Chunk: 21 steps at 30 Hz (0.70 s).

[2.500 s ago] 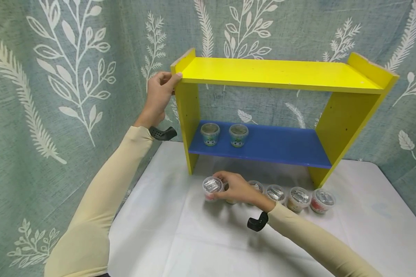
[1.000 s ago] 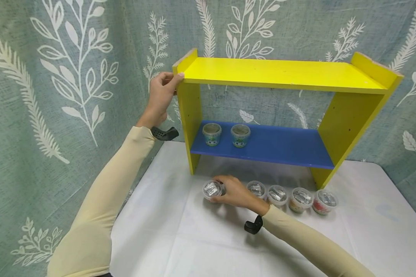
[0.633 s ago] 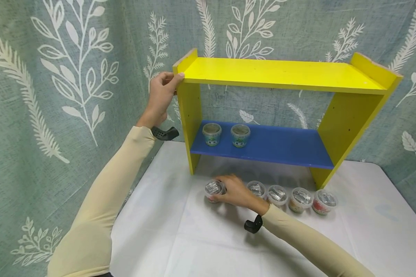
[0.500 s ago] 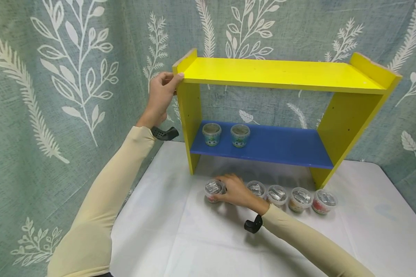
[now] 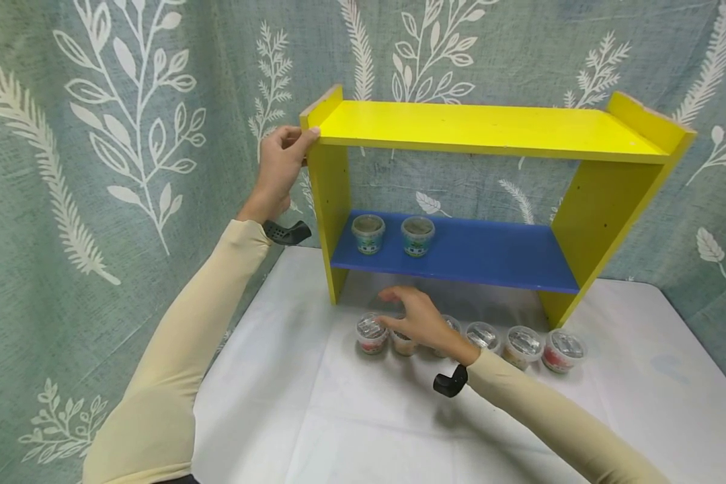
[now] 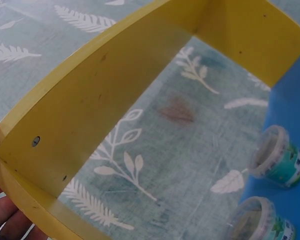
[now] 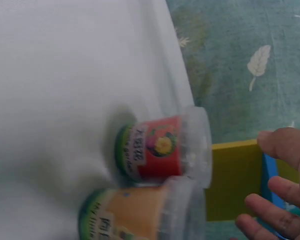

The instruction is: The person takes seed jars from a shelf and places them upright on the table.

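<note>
My left hand [image 5: 278, 161] grips the upper left corner of a yellow shelf unit [image 5: 490, 128], thumb on the front edge and fingers behind the side panel. In the head view my right hand [image 5: 422, 319] hovers over the left end of a row of lidded plastic cups, fingers apart and holding nothing. Its thumb tip overlaps the leftmost cup [image 5: 370, 328], which has a red label and stands upright on the table. Beside that is an orange-labelled cup [image 5: 404, 346]. The right wrist view shows both, a red cup [image 7: 160, 150] and an orange cup [image 7: 135, 210], close together.
Two teal-labelled cups [image 5: 368, 235] stand on the left half of the blue lower shelf [image 5: 496, 255]. More cups [image 5: 523, 346] continue the row rightward on the white table [image 5: 363, 430], in front of the unit. A leaf-patterned curtain [image 5: 218, 81] hangs behind.
My right hand was holding the leftmost red cup; it has let go and lifted off slightly, leaving the cup at the row's left end. My left hand has stayed on the shelf corner.
</note>
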Tool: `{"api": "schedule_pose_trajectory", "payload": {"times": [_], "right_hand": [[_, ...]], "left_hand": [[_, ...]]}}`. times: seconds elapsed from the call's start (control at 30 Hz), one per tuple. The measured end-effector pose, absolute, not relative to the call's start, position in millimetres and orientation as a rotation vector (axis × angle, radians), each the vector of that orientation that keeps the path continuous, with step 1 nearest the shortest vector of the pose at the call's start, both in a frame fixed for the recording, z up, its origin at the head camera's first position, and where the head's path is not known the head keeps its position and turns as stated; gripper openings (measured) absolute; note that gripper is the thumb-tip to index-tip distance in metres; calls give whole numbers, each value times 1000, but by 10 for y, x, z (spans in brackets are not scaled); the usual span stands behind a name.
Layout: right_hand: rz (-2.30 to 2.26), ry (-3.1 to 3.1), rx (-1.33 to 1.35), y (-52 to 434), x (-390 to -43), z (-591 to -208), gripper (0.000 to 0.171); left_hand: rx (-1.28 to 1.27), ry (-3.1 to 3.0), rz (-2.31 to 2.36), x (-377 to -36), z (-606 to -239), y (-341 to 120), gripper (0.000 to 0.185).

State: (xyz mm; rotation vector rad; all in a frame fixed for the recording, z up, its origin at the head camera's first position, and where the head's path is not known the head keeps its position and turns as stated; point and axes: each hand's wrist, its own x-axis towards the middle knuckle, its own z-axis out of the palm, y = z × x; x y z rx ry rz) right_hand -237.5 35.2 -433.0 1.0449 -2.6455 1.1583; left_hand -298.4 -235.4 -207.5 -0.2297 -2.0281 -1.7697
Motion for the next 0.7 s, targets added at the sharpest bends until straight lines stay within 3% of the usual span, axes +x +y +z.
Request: {"api": "schedule_pose_trajectory", "payload": {"times": [0.7], "right_hand": [[1145, -2526, 887, 772, -2742, -3654, 47]], "left_hand": [[-233, -2019, -1784, -2983, -2078, -2346, 42]]}}
